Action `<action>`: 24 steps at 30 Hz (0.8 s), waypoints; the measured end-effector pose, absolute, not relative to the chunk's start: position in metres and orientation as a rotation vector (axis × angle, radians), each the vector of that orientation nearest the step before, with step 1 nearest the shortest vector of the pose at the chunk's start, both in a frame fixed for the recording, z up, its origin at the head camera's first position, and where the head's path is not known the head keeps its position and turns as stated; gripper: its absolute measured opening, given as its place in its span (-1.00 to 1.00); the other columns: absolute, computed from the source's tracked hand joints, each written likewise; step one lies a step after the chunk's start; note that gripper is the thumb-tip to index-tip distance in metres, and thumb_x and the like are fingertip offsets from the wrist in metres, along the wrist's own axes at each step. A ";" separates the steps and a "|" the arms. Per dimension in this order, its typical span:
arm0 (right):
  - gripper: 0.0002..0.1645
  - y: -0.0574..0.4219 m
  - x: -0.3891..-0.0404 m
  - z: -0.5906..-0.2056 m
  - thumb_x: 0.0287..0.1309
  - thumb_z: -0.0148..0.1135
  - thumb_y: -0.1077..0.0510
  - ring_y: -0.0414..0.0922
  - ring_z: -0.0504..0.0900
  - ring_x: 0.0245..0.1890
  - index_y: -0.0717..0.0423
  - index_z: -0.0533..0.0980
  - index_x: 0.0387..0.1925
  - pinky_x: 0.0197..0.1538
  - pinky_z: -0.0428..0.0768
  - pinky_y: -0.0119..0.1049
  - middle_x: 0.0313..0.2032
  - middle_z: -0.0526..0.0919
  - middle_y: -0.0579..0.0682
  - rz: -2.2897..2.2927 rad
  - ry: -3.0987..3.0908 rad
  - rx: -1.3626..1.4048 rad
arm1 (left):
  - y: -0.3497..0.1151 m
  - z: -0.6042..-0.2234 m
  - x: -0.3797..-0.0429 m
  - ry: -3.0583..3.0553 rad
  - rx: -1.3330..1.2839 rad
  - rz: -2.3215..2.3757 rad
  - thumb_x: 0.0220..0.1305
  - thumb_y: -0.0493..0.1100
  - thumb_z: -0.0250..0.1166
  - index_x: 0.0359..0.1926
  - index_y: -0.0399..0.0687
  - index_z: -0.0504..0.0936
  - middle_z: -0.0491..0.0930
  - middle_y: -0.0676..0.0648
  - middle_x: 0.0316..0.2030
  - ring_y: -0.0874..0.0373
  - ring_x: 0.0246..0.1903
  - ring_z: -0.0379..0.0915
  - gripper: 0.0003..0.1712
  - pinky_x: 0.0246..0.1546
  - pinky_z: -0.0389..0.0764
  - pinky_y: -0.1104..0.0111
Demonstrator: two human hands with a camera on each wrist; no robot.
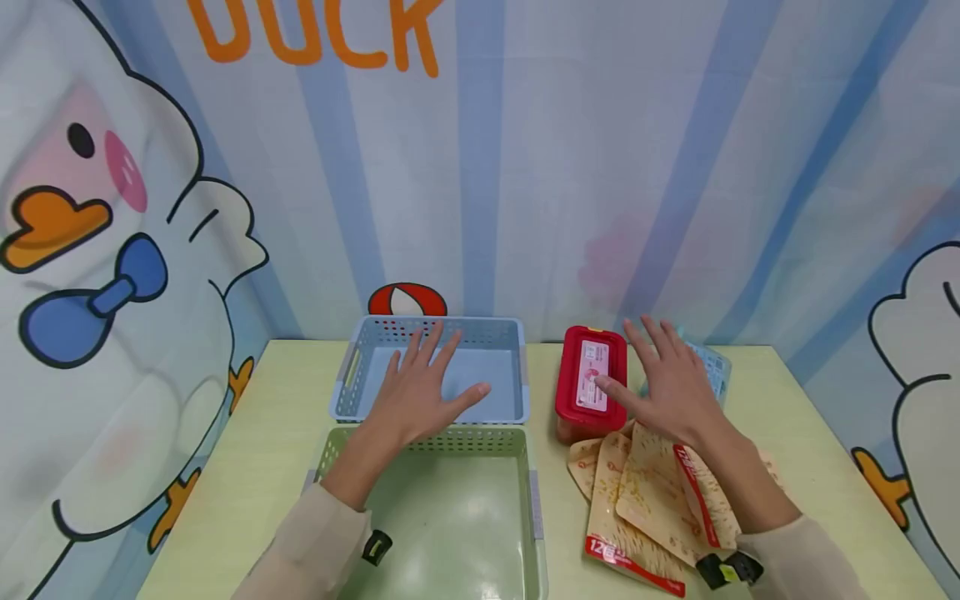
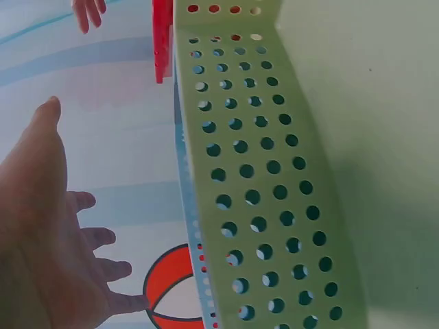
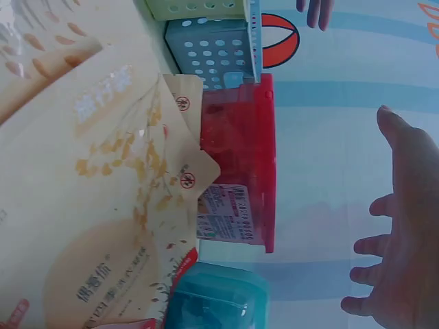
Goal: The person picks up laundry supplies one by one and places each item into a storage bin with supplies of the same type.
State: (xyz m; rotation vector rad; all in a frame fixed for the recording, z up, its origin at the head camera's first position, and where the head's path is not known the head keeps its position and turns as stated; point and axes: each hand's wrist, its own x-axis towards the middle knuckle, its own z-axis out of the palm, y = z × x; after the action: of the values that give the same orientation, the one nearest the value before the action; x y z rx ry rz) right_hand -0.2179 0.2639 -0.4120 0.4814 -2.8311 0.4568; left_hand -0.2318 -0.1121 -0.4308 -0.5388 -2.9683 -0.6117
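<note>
My left hand (image 1: 422, 389) hovers over the blue basket (image 1: 487, 367) with its fingers spread, holding nothing. Nearer to me stands the green basket (image 1: 450, 517), partly covered by my left forearm. My right hand (image 1: 670, 387), also spread and holding nothing, is raised beside a box with a red lid (image 1: 570, 367) and a pink-and-white label. Below that hand lie several beige packets (image 1: 622, 525) with red edges, fanned over each other. A light blue container (image 1: 716, 371) is partly hidden behind the right hand; the right wrist view shows a translucent teal box (image 3: 216, 298).
Everything stands on a pale yellow table (image 1: 225, 467). A striped blue curtain (image 1: 540, 167) with cartoon ducks hangs right behind its back edge. The two baskets are side by side, one behind the other, left of the packets.
</note>
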 end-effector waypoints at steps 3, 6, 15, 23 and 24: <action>0.12 0.265 -0.218 -0.407 0.37 0.21 -0.36 0.41 -0.02 0.60 0.12 0.05 0.68 0.39 0.11 0.59 0.62 0.05 0.33 0.486 -2.828 0.493 | -0.107 -0.429 -0.232 -2.938 -0.518 -0.648 0.39 0.65 -0.05 0.73 0.24 -0.06 -0.25 -0.04 0.72 -0.18 0.67 -0.41 0.11 0.52 -0.08 -0.36; 0.11 0.266 -0.219 -0.400 0.38 0.22 -0.33 0.41 0.02 0.58 0.11 0.04 0.69 0.37 0.15 0.59 0.62 0.07 0.33 0.509 -2.825 0.506 | -0.101 -0.426 -0.232 -2.890 -0.487 -0.719 0.42 0.62 -0.03 0.72 0.18 0.02 -0.13 -0.10 0.70 -0.22 0.66 -0.26 0.08 0.51 0.02 -0.34; 0.06 0.263 -0.227 -0.378 0.40 0.22 -0.27 0.40 0.12 0.54 0.14 0.06 0.67 0.39 0.25 0.52 0.58 0.13 0.36 0.627 -2.842 0.509 | -0.079 -0.407 -0.227 -2.797 -0.422 -0.943 0.41 0.62 -0.06 0.69 0.14 0.12 0.11 -0.13 0.64 -0.18 0.58 0.08 0.07 0.43 0.27 -0.29; 0.05 0.265 -0.238 -0.371 0.45 0.13 -0.34 0.39 0.18 0.51 0.15 0.06 0.67 0.38 0.25 0.52 0.53 0.21 0.38 0.812 -2.886 0.454 | -0.053 -0.396 -0.227 -2.843 -0.394 -1.090 0.44 0.59 -0.05 0.70 0.20 0.09 0.16 -0.17 0.61 -0.22 0.53 0.16 0.02 0.34 0.38 -0.33; 0.05 0.265 -0.240 -0.371 0.46 0.12 -0.35 0.38 0.21 0.50 0.15 0.06 0.67 0.38 0.27 0.50 0.52 0.23 0.37 0.843 -2.888 0.445 | -0.050 -0.395 -0.228 -2.843 -0.392 -1.105 0.45 0.57 -0.04 0.70 0.19 0.10 0.16 -0.17 0.60 -0.23 0.52 0.18 0.01 0.34 0.37 -0.33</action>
State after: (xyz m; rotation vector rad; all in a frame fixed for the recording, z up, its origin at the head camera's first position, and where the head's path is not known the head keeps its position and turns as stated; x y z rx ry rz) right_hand -0.2395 0.2652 -0.3708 0.4451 -2.8879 0.8427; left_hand -0.2276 -0.0496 -0.3954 -0.3920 -2.8428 -1.1051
